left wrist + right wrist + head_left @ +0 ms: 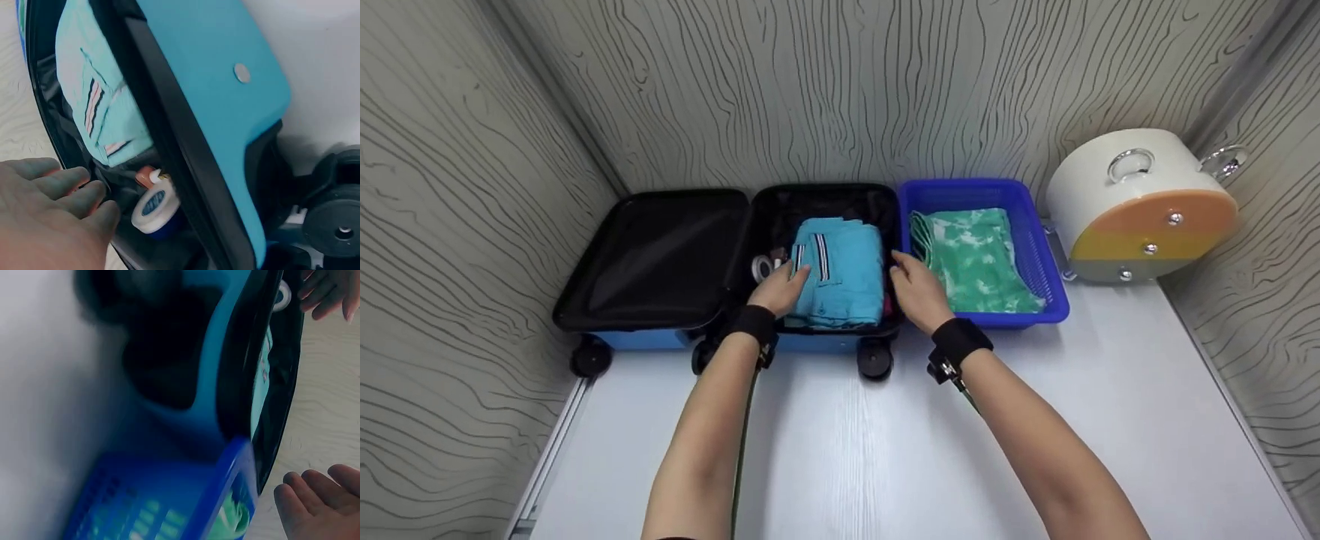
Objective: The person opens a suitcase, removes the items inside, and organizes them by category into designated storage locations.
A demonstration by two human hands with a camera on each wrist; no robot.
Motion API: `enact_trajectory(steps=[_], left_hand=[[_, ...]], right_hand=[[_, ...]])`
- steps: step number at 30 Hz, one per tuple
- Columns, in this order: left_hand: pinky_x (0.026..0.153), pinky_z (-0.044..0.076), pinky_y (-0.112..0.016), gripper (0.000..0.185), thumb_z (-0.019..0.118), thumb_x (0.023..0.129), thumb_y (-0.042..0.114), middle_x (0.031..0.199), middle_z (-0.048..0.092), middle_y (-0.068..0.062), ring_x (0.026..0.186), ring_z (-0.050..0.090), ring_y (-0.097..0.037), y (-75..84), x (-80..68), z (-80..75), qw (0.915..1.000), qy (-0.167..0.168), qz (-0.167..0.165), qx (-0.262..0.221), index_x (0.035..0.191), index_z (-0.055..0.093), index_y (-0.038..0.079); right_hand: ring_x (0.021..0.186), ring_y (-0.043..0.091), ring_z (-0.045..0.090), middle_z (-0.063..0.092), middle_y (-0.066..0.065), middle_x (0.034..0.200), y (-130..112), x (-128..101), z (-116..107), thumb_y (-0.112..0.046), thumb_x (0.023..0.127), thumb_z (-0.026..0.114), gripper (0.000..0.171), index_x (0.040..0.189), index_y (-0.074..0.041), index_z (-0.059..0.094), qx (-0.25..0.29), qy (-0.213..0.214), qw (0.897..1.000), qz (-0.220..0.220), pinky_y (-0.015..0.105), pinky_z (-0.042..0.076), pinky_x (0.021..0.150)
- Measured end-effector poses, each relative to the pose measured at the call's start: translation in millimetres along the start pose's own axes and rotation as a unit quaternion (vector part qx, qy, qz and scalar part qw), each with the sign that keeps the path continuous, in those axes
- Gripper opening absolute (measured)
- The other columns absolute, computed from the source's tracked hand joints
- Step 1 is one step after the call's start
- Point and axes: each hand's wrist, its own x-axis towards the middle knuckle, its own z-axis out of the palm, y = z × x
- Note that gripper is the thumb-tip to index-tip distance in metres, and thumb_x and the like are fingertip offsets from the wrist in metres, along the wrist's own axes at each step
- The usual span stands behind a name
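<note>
Flanking a folded turquoise cloth garment with striped trim, both hands with loose fingers, neither grip closed on anything.

Left hand touches the garment's left edge; right hand sits just beside its right edge. Garment already lies in the open blue hard-shell suitcase, beside a small white jar. Green patterned cloth remains in the blue plastic basket on the white desk; judged partway.
</note>
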Motion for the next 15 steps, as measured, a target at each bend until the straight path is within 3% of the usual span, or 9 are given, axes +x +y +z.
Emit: enact_trajectory(steps=[4,10,13,15], left_hand=[[0.121,0.026,-0.048,0.07,0.034,0.111,0.046,0.166,0.024,-0.02,0.151,0.026,-0.036,-5.0,-1.1,0.0,0.9996,-0.012,-0.027,0.002,0.162,0.02,0.0],[0.121,0.025,-0.045,0.069,0.035,0.111,0.039,0.167,0.02,-0.021,0.152,0.024,-0.035,-12.9,-4.5,8.2,0.9966,-0.045,-0.068,0.015,0.161,0.016,-0.005],[0.12,0.028,-0.044,0.068,0.035,0.111,0.038,0.166,0.023,-0.021,0.15,0.027,-0.035,-14.3,-5.9,11.5,0.9955,-0.049,-0.076,0.029,0.16,0.018,-0.005],[0.11,0.041,-0.043,0.059,0.037,0.111,0.036,0.151,0.046,-0.024,0.132,0.05,-0.033,-15.0,-5.7,13.8,0.9956,-0.048,-0.073,0.034,0.15,0.04,-0.007]], right_hand=[[0.148,0.032,0.034,0.036,0.017,0.161,-7.7,3.0,16.6,-0.03,0.111,0.038,0.057,0.16,-0.003,0.031,0.031,-0.045,0.998,0.043,0.044,0.03,0.119],[0.153,0.035,0.019,0.018,0.023,0.167,-9.9,3.4,34.9,-0.033,0.109,0.036,0.068,0.161,0.005,0.015,-0.013,-0.107,0.989,0.105,0.045,0.021,0.123],[0.149,0.035,0.03,0.02,0.023,0.166,-11.8,3.1,39.6,-0.028,0.107,0.036,0.068,0.161,0.006,0.013,-0.031,-0.117,0.987,0.103,0.044,0.028,0.119],[0.132,0.034,0.047,0.036,0.025,0.158,-13.8,3.8,41.7,-0.022,0.105,0.036,0.065,0.16,0.006,0.017,-0.037,-0.117,0.988,0.099,0.041,0.04,0.107]])
